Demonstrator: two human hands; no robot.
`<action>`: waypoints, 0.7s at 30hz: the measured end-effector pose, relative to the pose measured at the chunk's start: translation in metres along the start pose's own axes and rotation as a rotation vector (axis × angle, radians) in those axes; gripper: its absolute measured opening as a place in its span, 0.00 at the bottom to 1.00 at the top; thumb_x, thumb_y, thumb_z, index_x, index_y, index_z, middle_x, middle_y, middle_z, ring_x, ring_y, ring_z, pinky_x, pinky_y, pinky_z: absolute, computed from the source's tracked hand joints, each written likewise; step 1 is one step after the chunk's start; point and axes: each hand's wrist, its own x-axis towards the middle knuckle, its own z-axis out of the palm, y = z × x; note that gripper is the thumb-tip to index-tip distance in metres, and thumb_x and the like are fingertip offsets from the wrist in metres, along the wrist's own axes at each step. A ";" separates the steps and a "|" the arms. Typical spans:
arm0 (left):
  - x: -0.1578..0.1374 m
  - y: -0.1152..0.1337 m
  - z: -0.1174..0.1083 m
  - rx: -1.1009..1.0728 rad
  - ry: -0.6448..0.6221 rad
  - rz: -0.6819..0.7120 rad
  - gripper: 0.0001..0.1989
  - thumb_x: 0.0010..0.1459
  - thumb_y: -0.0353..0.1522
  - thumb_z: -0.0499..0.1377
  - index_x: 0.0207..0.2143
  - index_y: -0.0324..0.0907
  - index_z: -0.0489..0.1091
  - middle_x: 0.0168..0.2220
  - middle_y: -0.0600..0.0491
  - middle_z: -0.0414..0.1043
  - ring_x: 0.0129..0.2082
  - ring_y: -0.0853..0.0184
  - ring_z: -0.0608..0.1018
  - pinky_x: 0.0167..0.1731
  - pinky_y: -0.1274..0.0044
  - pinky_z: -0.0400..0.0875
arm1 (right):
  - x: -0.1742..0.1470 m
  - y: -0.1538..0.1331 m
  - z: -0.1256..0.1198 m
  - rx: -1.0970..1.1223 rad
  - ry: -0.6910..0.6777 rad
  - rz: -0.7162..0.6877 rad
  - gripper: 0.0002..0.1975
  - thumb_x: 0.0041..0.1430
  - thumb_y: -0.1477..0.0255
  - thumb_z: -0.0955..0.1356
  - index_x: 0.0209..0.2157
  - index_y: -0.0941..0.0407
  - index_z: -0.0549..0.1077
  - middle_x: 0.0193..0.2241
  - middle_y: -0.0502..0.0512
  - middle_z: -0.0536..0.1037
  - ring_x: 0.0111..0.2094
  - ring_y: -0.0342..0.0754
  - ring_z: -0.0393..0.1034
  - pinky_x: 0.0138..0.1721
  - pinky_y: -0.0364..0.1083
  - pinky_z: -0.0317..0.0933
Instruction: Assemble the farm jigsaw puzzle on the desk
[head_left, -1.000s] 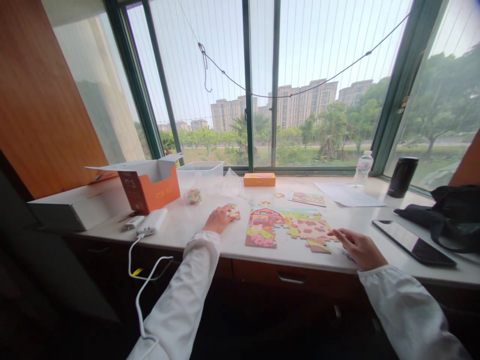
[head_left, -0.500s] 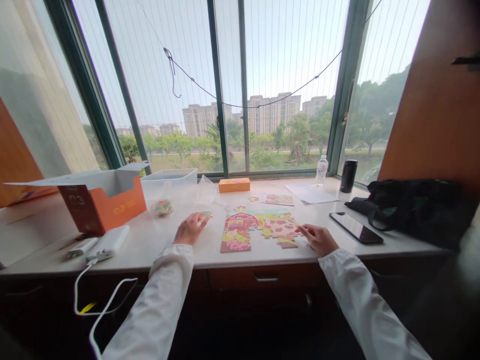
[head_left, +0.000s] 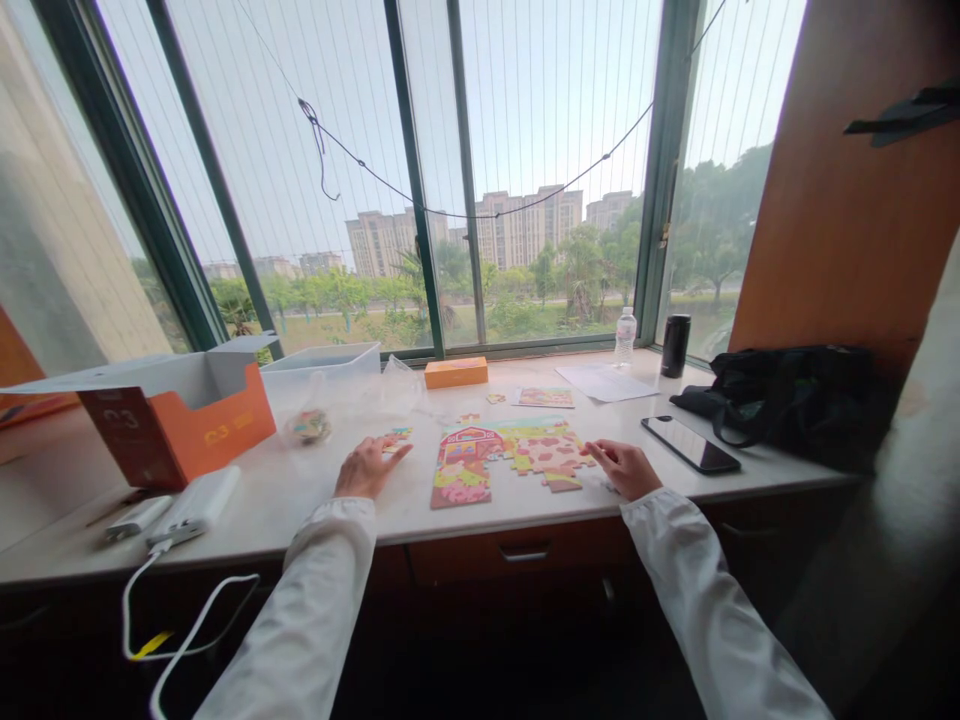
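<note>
A partly assembled jigsaw puzzle (head_left: 463, 478) lies flat on the table, showing a red barn, pink flowers and a brown-spotted pink area; its lower middle has a gap. My left hand (head_left: 364, 468) rests left of it, thumb apart from the fingers, beside loose puzzle pieces (head_left: 401, 434) that it partly covers. At the puzzle's right edge is my right hand (head_left: 628, 470), thumb and index finger drawn together. Whatever lies between those fingertips is too small to make out. Two stray pieces, a puzzle piece (head_left: 496, 399) and another piece (head_left: 469, 418), lie beyond the puzzle.
A picture card (head_left: 544, 398) and white paper (head_left: 606, 383) lie farther back. Right are a phone (head_left: 690, 444), black bottle (head_left: 676, 346), water bottle (head_left: 625, 337) and black bag (head_left: 802, 400). Left stand an orange carton (head_left: 217, 425), plastic bin (head_left: 326, 365) and white power bank (head_left: 196, 508).
The view has shifted, moving the whole scene left. My left hand has drawn back slightly, showing more of the loose pieces. My right hand stays at the puzzle's right edge.
</note>
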 end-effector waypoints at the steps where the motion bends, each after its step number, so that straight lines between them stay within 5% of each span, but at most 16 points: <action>1: 0.000 0.000 0.000 -0.001 0.018 0.000 0.28 0.59 0.56 0.50 0.44 0.46 0.76 0.45 0.48 0.76 0.45 0.59 0.77 0.46 0.73 0.70 | 0.000 0.000 0.000 -0.002 0.002 -0.001 0.32 0.60 0.45 0.58 0.34 0.55 0.82 0.16 0.48 0.65 0.20 0.43 0.58 0.26 0.43 0.52; 21: 0.001 -0.003 0.010 0.036 0.027 -0.004 0.24 0.58 0.48 0.57 0.53 0.48 0.67 0.47 0.49 0.73 0.44 0.62 0.77 0.41 0.75 0.71 | 0.000 0.003 0.000 -0.009 -0.010 -0.011 0.31 0.59 0.44 0.60 0.34 0.56 0.80 0.17 0.48 0.67 0.21 0.43 0.57 0.26 0.43 0.52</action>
